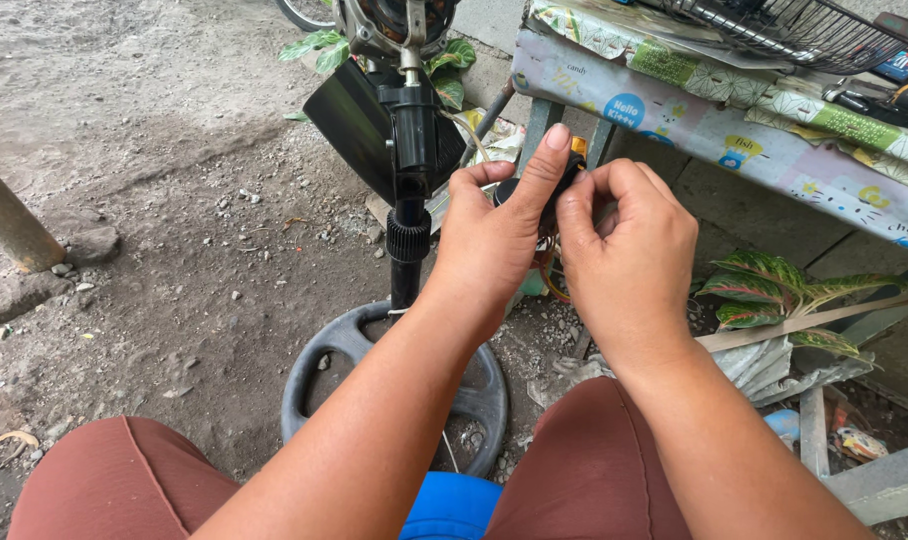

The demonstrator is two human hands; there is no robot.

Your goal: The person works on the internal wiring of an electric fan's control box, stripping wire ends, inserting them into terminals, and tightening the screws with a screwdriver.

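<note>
Head view: seated over bare, pebbled dirt ground (174, 220), a person closes both grips on a small black part (530, 192), the left hand (489, 240) with thumb raised and the right hand (624, 250) pinching it from the other side. The part sits just right of a black fan stand (409, 210), whose round base (374, 390) rests on the dirt. A cloth-covered worktop (694, 110) stands at right, green-and-red leaves (774, 285) beneath.
</note>
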